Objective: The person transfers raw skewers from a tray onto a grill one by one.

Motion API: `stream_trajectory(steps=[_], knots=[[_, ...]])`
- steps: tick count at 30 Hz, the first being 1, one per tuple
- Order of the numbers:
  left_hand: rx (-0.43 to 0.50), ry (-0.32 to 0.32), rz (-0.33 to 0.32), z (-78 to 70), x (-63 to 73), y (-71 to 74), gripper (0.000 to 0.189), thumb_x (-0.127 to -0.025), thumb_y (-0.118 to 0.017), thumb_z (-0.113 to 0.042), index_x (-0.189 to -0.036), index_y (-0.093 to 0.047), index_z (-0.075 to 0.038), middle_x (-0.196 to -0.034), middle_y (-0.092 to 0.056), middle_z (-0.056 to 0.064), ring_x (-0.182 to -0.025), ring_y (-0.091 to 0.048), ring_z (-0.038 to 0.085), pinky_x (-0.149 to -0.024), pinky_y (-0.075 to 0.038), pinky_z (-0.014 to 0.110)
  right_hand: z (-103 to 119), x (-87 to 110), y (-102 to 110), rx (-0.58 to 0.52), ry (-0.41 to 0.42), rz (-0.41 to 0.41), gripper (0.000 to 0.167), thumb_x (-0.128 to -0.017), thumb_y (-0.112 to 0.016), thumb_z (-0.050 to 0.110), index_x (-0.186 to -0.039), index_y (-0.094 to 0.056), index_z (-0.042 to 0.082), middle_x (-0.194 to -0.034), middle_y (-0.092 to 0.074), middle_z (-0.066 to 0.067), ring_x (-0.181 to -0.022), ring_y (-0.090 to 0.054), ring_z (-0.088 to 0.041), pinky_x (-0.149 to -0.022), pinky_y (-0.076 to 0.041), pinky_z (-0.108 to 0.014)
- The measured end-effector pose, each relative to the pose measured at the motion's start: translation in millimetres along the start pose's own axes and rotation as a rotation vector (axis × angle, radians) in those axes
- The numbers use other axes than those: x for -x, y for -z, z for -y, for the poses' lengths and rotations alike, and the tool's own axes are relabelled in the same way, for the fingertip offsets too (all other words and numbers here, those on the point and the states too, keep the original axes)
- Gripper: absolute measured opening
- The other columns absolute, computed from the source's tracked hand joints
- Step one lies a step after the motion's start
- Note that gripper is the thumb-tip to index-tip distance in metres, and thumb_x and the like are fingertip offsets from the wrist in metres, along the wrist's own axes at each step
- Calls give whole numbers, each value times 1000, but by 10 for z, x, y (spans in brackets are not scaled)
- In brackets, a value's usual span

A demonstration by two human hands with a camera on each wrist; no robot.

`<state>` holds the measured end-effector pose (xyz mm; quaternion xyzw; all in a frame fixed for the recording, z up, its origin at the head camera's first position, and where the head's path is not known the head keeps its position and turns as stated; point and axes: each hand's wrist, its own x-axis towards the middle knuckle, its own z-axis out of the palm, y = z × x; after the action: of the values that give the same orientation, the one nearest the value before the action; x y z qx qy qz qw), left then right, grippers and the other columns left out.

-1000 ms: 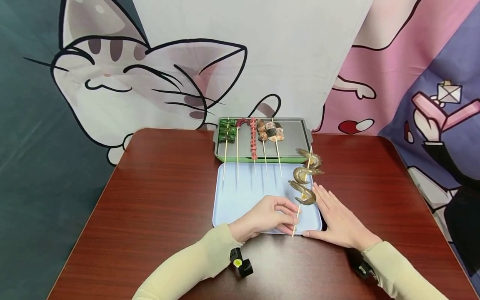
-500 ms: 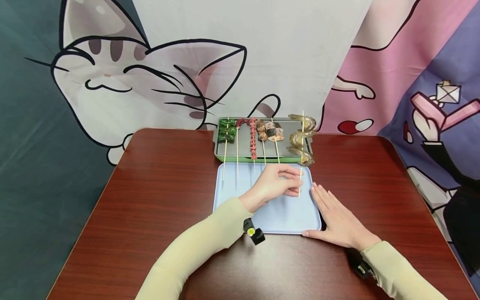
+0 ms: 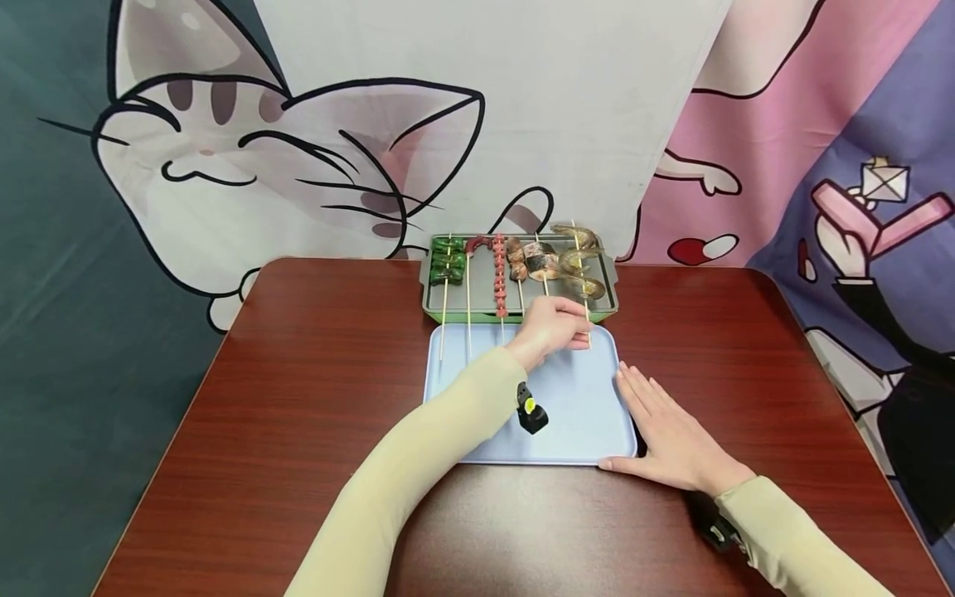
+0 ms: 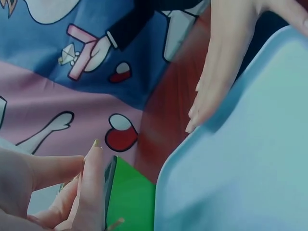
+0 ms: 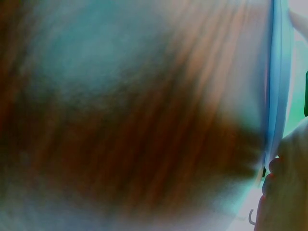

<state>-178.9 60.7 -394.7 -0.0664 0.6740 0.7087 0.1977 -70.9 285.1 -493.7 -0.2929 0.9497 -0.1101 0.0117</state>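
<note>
My left hand (image 3: 554, 328) pinches the lower stick of a shrimp skewer (image 3: 578, 260), whose shrimps lie over the right part of a grey grill pan (image 3: 608, 292) with green sides. In the left wrist view, thumb and fingers of the left hand (image 4: 62, 190) meet beside the green side (image 4: 129, 195). My right hand (image 3: 675, 435) rests with straight fingers along the right rim of a pale blue tray (image 3: 570, 423). The right wrist view is mostly blurred tabletop, with the right hand (image 5: 286, 187) at its edge beside the tray rim (image 5: 276, 82).
Left of the shrimps, several skewers lie on the pan, among them green pepper (image 3: 448, 264), a curled dark red piece (image 3: 477, 243), a pink-red row (image 3: 500, 278), brown chunks (image 3: 516, 257) and fish (image 3: 541, 260). Their sticks overhang the tray. A printed curtain (image 3: 358, 166) hangs behind the table (image 3: 321, 356).
My left hand has carried the shrimp skewer forward, from over the blue tray to the right part of the grill pan. The right hand has stayed at the tray's rim.
</note>
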Motion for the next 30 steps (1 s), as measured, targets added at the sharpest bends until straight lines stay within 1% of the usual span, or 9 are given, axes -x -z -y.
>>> stream_trajectory(steps=[6, 12, 16, 19, 21, 24, 25, 28, 30], knots=[[-44, 38, -60, -70, -46, -131, 21, -90, -72, 9, -111, -72, 9, -94, -73, 24, -87, -74, 37, -61, -62, 27, 2, -10, 11, 5, 8, -3, 125, -80, -62, 82, -159, -21, -5, -166, -15, -20, -151, -18, -37, -124, -15, -48], [-165, 107, -111, -118, -112, -156, 19, -89, -76, 5, -107, -76, 4, -77, -71, 12, -75, -75, 27, -59, -61, 24, 1, -6, 12, 2, 11, -13, 125, -80, -63, 82, -159, -22, -5, -166, -15, -21, -151, -18, -38, -124, -16, -49], [-225, 131, -109, -108, -143, -148, 21, -88, -77, 5, -109, -76, 3, -75, -70, 9, -73, -75, 26, -56, -60, 22, -2, -5, 6, 7, 17, -22, 125, -79, -63, 82, -158, -22, -6, -166, -16, -21, -151, -19, -38, -124, -16, -48], [-240, 116, -91, -105, -131, -140, 27, -88, -77, 5, -115, -73, 3, -83, -72, 13, -73, -75, 27, -54, -60, 22, -3, -10, 0, 10, 23, -25, 125, -79, -64, 81, -158, -22, -6, -166, -16, -21, -151, -20, -38, -124, -15, -47], [-250, 106, -76, -113, -104, -135, 32, -88, -78, 4, -119, -71, 3, -95, -73, 15, -72, -75, 27, -55, -60, 22, -4, -12, -2, 10, 23, -20, 125, -80, -63, 81, -158, -22, -6, -166, -16, -21, -151, -20, -38, -125, -14, -46], [-292, 92, -40, -134, -33, -119, 44, -88, -80, -2, -129, -65, 3, -113, -70, 17, -77, -75, 27, -62, -62, 26, -2, -11, -4, 6, 21, -14, 124, -80, -63, 81, -159, -21, -6, -166, -15, -21, -151, -19, -38, -125, -14, -46], [-334, 79, -30, -142, -5, -109, 47, -89, -81, -7, -132, -64, 1, -116, -69, 16, -79, -75, 25, -67, -62, 28, -1, -9, -4, 4, 20, -14, 124, -80, -63, 81, -159, -21, -6, -166, -15, -21, -151, -19, -38, -125, -14, -46], [-484, 12, -19, -170, 79, -68, 59, -91, -81, -25, -142, -58, -4, -126, -68, 10, -101, -71, 20, -88, -59, 33, 0, -4, -5, 1, 20, -21, 124, -80, -64, 80, -159, -21, -6, -166, -15, -21, -151, -19, -38, -124, -15, -47], [-551, -50, -26, -192, 129, -26, 65, -91, -80, -35, -146, -56, -9, -130, -68, 6, -114, -65, 19, -98, -53, 34, 1, 2, -6, -2, 18, -23, 124, -80, -64, 80, -159, -21, -6, -166, -15, -21, -151, -19, -38, -125, -14, -47]])
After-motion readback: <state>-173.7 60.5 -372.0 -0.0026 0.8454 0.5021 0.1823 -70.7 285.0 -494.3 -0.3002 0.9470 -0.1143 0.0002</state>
